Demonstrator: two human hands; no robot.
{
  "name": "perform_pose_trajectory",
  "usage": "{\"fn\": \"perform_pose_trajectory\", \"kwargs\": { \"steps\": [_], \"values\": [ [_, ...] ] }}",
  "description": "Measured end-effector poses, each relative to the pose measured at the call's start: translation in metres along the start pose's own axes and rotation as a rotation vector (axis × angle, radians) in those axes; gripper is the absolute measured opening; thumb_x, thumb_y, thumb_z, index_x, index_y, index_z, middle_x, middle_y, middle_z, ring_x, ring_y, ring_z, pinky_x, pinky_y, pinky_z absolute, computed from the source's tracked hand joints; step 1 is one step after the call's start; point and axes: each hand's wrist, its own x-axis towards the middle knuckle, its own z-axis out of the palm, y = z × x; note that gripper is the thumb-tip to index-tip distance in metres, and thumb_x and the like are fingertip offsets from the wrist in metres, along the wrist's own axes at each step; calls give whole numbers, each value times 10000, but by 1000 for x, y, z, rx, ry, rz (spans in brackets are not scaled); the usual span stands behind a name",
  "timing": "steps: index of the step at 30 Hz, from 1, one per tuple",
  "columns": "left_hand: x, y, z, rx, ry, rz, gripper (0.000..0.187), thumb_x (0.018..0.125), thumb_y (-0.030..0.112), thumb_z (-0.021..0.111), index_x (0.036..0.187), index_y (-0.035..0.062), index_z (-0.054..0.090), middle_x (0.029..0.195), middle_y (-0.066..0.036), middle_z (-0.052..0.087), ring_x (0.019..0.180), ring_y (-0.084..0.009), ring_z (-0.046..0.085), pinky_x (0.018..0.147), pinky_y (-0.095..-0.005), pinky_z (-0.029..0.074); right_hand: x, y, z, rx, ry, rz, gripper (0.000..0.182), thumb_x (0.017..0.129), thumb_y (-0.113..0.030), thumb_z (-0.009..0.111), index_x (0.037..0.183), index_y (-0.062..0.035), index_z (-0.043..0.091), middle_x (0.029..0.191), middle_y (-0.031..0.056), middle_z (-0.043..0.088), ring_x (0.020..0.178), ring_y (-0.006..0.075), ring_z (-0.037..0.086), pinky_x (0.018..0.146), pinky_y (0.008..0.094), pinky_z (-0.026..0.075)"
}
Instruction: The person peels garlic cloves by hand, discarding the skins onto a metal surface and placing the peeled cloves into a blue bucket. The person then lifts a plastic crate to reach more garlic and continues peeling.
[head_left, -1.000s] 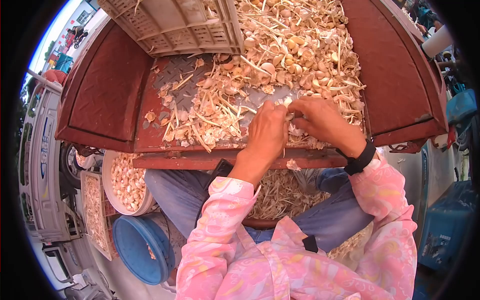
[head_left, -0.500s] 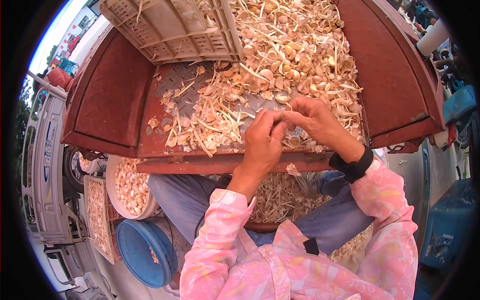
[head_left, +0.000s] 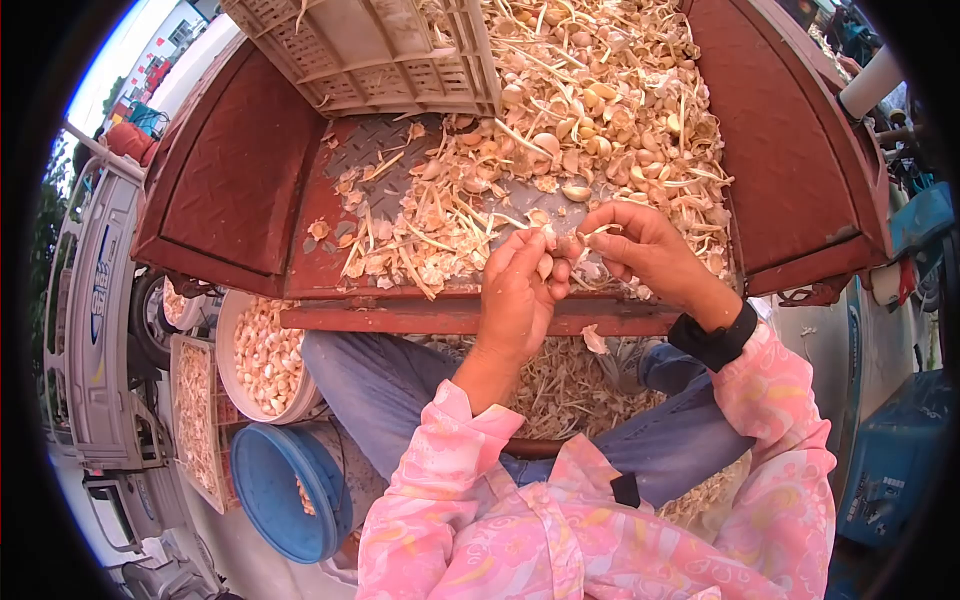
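Over the front edge of a red metal truck bed, my left hand (head_left: 518,290) is closed with a pale garlic clove (head_left: 545,265) between its thumb and fingers. Close beside it on the right, my right hand (head_left: 645,255) pinches a thin pale strip of garlic skin (head_left: 604,231) between thumb and forefinger. The fingertips of both hands nearly meet. Just beyond them, a plump loose clove (head_left: 576,192) lies on the bare metal. A deep heap of garlic cloves, dry skins and stalks (head_left: 610,110) spreads over the bed behind.
A white plastic crate (head_left: 380,70) stands tilted at the bed's back left. Red side walls (head_left: 225,170) flank the bed. Below left are a white bucket of cloves (head_left: 232,345), a blue bucket (head_left: 265,490) and a crate of skins (head_left: 190,420). Garlic waste (head_left: 570,395) lies between my legs.
My hands have drawn slightly apart and turned, so the clove in the left and the strip in the right now show. The view has shifted a little.
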Motion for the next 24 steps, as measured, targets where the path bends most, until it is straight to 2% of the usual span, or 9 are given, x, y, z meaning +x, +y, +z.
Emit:
{"fn": "perform_pose_trajectory", "kwargs": {
  "steps": [3,4,8,11,14,17,20,23,24],
  "values": [
    [-8,9,-1,170,59,-137,162,962,168,421,986,30,503,877,-105,610,630,-81,519,473,-167,401,-1,2,4,-27,53,-5,129,908,-145,575,978,-38,559,724,-38,536,584,24,471,510,172,390],
    [-9,10,1,223,69,-175,179,962,212,459,964,40,510,814,-77,608,607,-74,518,468,-165,405,-1,3,5,-48,55,-9,127,905,-135,577,980,-35,556,730,-35,539,593,27,479,518,173,399],
    [-2,-13,-6,631,-18,1,239,948,303,525,928,65,527,687,1,569,547,-37,462,445,-157,338,-2,6,11,-145,22,-73,122,900,-94,577,995,-27,538,741,-32,543,618,27,487,526,171,405],
    [5,-27,-12,615,-18,51,232,953,300,516,921,70,525,688,7,548,528,-25,424,432,-157,300,-5,8,8,-259,38,-101,128,901,-87,571,1009,-32,531,752,-36,545,614,25,479,525,170,403],
    [5,-19,-6,334,116,-82,223,955,289,511,918,70,522,687,6,522,508,-21,395,414,-153,289,-7,12,9,-78,30,-104,129,910,-94,560,1025,-38,538,758,-42,542,594,19,471,515,171,394],
    [3,-8,-6,156,90,-239,214,952,280,514,917,69,518,690,-1,500,498,-23,383,382,-142,266,-11,6,9,5,22,-43,129,931,-134,536,1026,-48,545,760,-40,544,574,17,473,491,165,379],
    [2,-1,-12,-28,140,-391,245,951,280,512,908,39,534,672,-6,503,494,-32,408,372,-140,259,-8,1,-7,79,130,49,137,948,-173,509,1013,-59,547,755,-32,541,563,18,478,460,161,355],
    [-5,-1,-7,-12,84,-476,205,946,228,527,959,24,546,714,-14,519,513,-35,435,354,-123,303,-1,11,-28,183,282,67,160,961,-211,485,1030,-78,543,747,-52,495,529,3,393,417,156,279],
    [-6,-2,-10,-75,-10,-501,229,948,197,518,1046,-6,558,763,-36,557,554,-56,502,388,-127,394,-1,11,-31,144,298,82,132,955,-175,488,1032,-80,539,761,-54,508,543,-1,419,429,144,299]
  ]
}}
